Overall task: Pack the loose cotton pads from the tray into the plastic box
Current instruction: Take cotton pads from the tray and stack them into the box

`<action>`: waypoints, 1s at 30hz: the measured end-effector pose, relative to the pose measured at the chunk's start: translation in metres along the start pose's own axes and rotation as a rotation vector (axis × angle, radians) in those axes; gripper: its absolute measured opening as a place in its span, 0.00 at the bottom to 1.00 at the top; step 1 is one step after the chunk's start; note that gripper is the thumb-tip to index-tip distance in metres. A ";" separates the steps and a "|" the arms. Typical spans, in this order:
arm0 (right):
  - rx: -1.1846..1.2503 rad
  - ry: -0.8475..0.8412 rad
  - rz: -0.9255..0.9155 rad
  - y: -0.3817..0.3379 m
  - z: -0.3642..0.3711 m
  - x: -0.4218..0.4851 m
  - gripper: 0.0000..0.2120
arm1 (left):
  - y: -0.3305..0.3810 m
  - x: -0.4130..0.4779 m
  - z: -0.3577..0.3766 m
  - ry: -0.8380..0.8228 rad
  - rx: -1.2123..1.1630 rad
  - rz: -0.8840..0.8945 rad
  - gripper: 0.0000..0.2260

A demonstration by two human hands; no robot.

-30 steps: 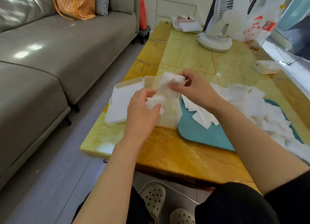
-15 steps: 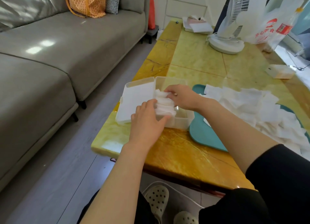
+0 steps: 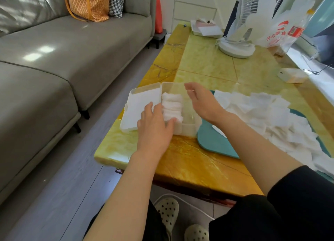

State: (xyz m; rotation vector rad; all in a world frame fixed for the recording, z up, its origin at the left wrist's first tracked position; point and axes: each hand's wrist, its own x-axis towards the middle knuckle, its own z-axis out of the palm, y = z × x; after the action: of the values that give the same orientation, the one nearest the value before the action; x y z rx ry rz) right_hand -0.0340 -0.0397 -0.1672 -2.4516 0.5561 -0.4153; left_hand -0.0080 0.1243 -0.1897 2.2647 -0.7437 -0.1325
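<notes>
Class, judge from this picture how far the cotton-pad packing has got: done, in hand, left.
Done: one row of pads stands in the plastic box, its lid open. In hand: the left hand touches that row; the right hand hovers empty. Left: a heap of loose pads on the tray.

Your cotton pads (image 3: 262,112) are plain white, heaped on a teal tray (image 3: 209,144) by the counter's near right edge. The box (image 3: 188,128) is clear, slightly frosted plastic. The counter (image 3: 204,67) is pale yellow-green marble in the middle with a veined amber border. Beyond its left edge the sofa (image 3: 72,47) is grey. It carries an orange bag (image 3: 90,4) with a fine lattice print and a black-and-white houndstooth cushion (image 3: 116,2). Your sleeve (image 3: 298,204) is black.
</notes>
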 end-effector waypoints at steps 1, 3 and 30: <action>0.039 0.103 0.001 0.003 -0.006 -0.007 0.16 | 0.005 -0.002 0.000 0.061 -0.003 0.037 0.22; 0.070 0.279 0.016 0.014 -0.017 -0.023 0.13 | 0.017 -0.006 0.001 0.180 -0.018 0.168 0.17; -0.548 0.032 0.155 0.086 -0.045 -0.105 0.14 | 0.083 -0.019 0.103 -0.307 0.528 0.371 0.14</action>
State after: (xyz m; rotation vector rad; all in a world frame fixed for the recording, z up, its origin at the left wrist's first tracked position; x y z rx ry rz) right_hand -0.1687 -0.0748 -0.2017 -2.8905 0.9720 -0.2615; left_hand -0.0941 0.0244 -0.2103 2.5714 -1.4934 -0.1169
